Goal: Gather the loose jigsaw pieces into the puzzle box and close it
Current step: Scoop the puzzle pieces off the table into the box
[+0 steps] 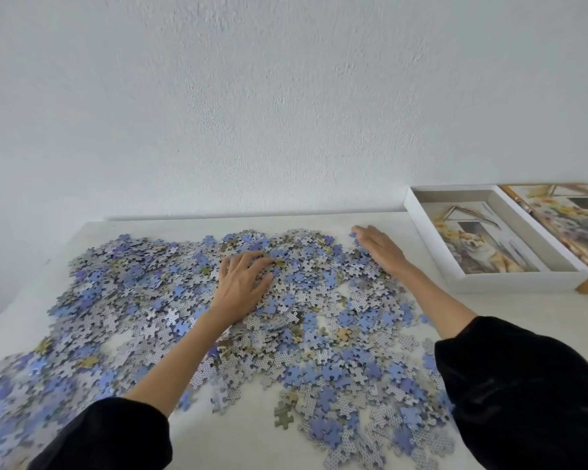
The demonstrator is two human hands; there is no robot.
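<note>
A wide spread of loose jigsaw pieces (319,334), blue and grey, covers most of the white table (245,432). My left hand (241,283) lies flat on the pile near its middle, fingers spread and slightly curled over pieces. My right hand (381,247) rests edge-on at the pile's far right margin, fingers straight and together, touching the outermost pieces. The open white puzzle box (435,252) stands at the right, with a picture sheet lying in its bottom. Its lid (564,218), printed with the same picture, lies just right of it.
A white textured wall (286,96) rises directly behind the table's far edge. Bare table strips show between my right hand and the box, and along the near edge between my black sleeves.
</note>
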